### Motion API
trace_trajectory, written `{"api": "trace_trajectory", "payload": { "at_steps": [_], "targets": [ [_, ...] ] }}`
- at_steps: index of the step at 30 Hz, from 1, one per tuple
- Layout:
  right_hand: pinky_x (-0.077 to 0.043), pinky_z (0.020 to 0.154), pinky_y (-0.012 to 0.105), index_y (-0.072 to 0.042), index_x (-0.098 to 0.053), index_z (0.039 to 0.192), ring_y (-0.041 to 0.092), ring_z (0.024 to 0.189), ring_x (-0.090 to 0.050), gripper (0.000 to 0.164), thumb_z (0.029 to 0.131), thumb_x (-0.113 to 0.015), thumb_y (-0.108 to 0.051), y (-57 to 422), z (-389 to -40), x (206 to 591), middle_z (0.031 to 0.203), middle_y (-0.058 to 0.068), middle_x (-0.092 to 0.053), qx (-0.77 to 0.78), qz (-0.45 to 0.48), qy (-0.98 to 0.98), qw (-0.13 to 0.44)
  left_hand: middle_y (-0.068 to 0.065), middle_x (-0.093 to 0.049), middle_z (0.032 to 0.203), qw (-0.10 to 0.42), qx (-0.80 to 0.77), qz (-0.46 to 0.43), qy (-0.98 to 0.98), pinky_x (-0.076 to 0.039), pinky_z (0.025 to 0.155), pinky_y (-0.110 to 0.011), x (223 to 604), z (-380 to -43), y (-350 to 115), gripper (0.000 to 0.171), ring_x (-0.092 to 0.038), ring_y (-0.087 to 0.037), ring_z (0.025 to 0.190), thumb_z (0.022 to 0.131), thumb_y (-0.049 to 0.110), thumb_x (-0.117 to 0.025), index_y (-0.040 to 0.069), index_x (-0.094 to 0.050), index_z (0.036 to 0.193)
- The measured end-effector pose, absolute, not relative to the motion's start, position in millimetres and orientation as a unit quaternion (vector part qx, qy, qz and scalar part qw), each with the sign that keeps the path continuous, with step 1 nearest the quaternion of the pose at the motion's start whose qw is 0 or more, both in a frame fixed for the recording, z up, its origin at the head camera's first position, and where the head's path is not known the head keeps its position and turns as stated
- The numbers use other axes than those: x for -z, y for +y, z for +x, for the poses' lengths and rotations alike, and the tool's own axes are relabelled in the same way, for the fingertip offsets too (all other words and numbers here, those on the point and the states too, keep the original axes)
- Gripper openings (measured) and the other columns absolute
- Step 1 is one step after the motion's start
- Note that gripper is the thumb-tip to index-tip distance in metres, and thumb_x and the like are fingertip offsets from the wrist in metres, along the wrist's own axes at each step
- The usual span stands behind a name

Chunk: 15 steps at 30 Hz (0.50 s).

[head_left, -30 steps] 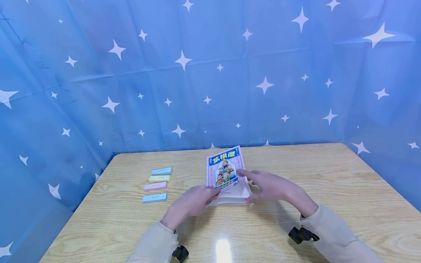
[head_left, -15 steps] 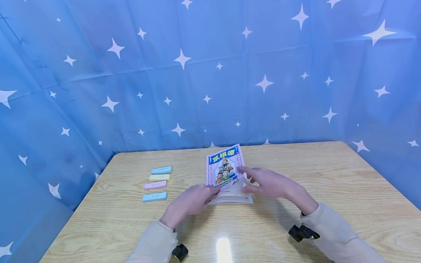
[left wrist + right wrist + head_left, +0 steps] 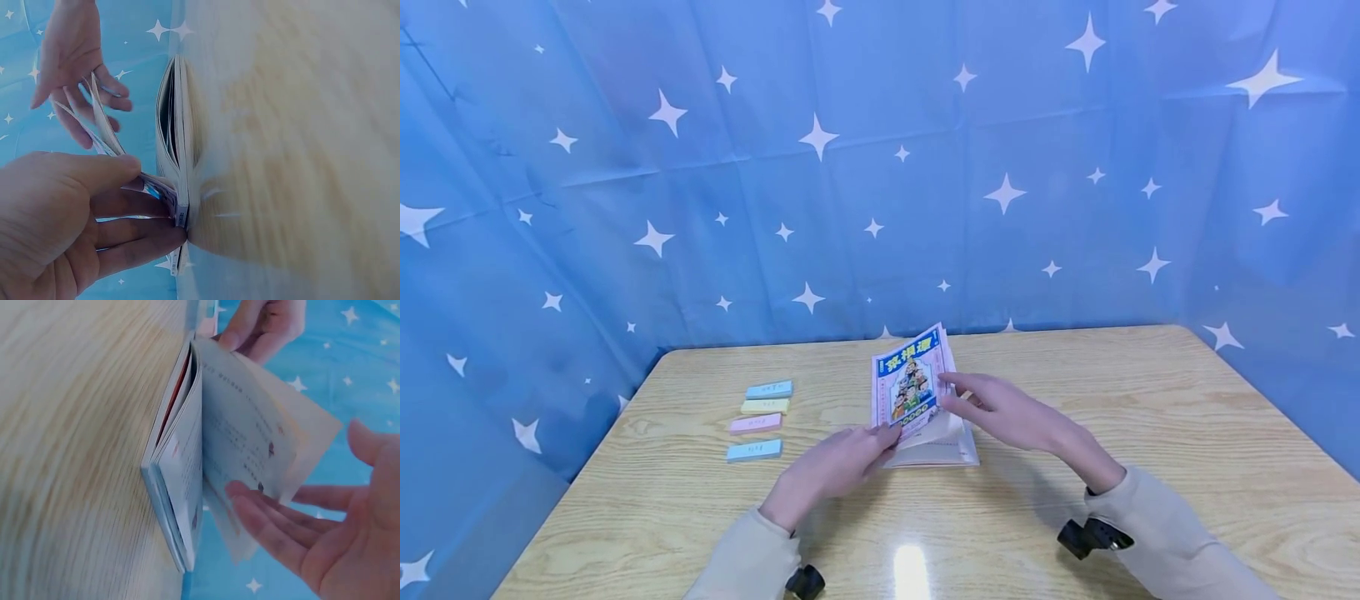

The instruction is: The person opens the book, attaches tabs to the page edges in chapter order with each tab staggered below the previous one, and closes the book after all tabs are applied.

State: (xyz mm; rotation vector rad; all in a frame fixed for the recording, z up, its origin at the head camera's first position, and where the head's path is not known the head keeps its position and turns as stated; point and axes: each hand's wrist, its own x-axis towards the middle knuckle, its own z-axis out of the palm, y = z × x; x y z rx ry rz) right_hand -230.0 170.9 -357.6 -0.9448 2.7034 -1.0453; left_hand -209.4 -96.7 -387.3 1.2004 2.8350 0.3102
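A paperback book (image 3: 914, 385) lies on the table, its pink-and-blue cartoon cover lifted at a slant. My left hand (image 3: 835, 465) grips the book at its lower left, the thumb over the raised cover and the fingers by the spine in the left wrist view. Several inner pages (image 3: 244, 425) stand lifted, showing print in the right wrist view. Against these pages rest the nearly straight fingertips of my right hand (image 3: 1009, 412), at the book's right edge. Its thumb is apart from the paper. The cover hides most of the pages from the head view.
Left of the book, several small label blocks lie in a column: a blue one (image 3: 769, 389), a yellow one (image 3: 765, 406), a pink one (image 3: 756, 423) and another blue one (image 3: 754, 450). A star-patterned blue curtain (image 3: 880, 167) hangs behind the wooden table (image 3: 1112, 375).
The cover tilts more steeply and more of the printed page beneath shows. My right thumb has risen from the book's lower right corner toward the fingers. My left hand keeps its place.
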Motion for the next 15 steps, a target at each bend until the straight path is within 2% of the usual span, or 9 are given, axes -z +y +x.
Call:
{"api": "trace_trajectory", "payload": {
  "at_steps": [4,9,15],
  "targets": [
    [-0.056,0.078,0.030,0.006,-0.052,0.142,0.017,0.096,-0.066,0.052,0.106,-0.054,-0.032,167.0,-229.1,357.1,0.114,0.006,-0.069,0.375,-0.297,0.878,0.010,-0.013,-0.067,0.128,0.018,-0.094,0.388,0.917,-0.057,0.085,-0.029,388.5,-208.9,-95.6,0.026,-0.068,-0.024,0.110,0.107,0.014,-0.051,0.009,-0.060,0.130],
    [-0.058,0.080,0.031,0.010,-0.054,0.138,0.014,0.089,-0.069,0.044,0.104,-0.058,-0.017,162.3,-227.5,358.5,0.108,0.011,-0.071,0.417,-0.267,0.869,-0.024,-0.012,-0.067,0.128,0.015,-0.095,0.389,0.916,-0.057,0.086,-0.029,389.1,-208.9,-91.1,0.026,-0.068,-0.023,0.111,0.107,0.014,-0.051,0.008,-0.060,0.131],
    [-0.057,0.081,0.033,0.013,-0.036,0.149,0.018,0.088,-0.071,0.061,0.102,-0.060,-0.017,160.0,-226.0,356.2,0.109,0.014,-0.071,0.472,-0.212,0.856,-0.013,-0.013,-0.067,0.128,0.009,-0.105,0.391,0.915,-0.057,0.082,-0.025,389.7,-209.0,-84.4,0.029,-0.070,-0.018,0.106,0.106,0.013,-0.054,0.007,-0.060,0.134]
  ]
}}
